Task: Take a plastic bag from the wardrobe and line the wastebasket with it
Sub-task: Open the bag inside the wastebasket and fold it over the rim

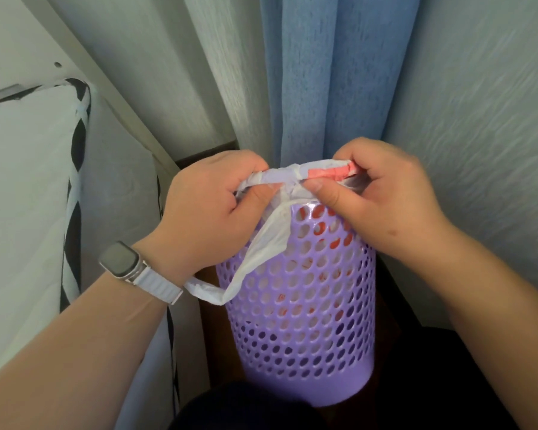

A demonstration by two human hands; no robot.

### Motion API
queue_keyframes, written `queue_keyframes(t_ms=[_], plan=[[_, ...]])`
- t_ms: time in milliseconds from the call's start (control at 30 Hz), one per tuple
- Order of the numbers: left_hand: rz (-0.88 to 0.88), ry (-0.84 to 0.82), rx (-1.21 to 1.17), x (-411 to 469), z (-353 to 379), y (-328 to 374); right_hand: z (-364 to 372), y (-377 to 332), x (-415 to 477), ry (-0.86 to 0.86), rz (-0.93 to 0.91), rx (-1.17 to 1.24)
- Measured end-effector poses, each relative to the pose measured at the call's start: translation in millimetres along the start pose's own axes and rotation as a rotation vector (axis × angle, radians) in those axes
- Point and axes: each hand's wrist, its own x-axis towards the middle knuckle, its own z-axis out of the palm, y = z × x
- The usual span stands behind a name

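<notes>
White thin plastic bag (271,237) stretches nine-to-three across the perforated lilac plastic wastebasket's (302,305) rim, pinched by left hand (212,206) and right hand (379,200), equally near

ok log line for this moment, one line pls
step: fitting bag on rim | left hand: gripping plastic bag edge | right hand: gripping same edge | wastebasket: upright, bag inside | loose handle hangs outside

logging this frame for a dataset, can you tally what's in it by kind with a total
hands: 2, left and right, both gripping the bag at the rim
wastebasket: 1, purple, perforated
plastic bag: 1, white with red print
watch: 1, on the left wrist
curtain: 1, blue
cushion: 1, white with black pattern
total: 7
</notes>
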Motion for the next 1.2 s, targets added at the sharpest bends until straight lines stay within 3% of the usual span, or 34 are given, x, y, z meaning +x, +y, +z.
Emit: queue_keyframes(t_ms=[133, 433, 600, 833, 1200], plan=[[0.038, -0.051, -0.044, 2, -5, 0, 3, -2, -2, 0.019, 0.013, -0.018], [0.273, -0.12, 0.17, 5, 0, 8, 12, -12, -8, 0.053, 0.025, -0.041], [0.184, -0.152, 0.095, 5, -2, 0, 4, -13, -3, -0.086, -0.081, 0.005], [0.038, -0.052, 0.015, 4, -5, -2, -6, 1, 7, -0.056, -0.111, -0.061], [0.123, -0.17, -0.039, 3, -5, -2, 13, 1, -7, 0.07, -0.024, -0.104]])
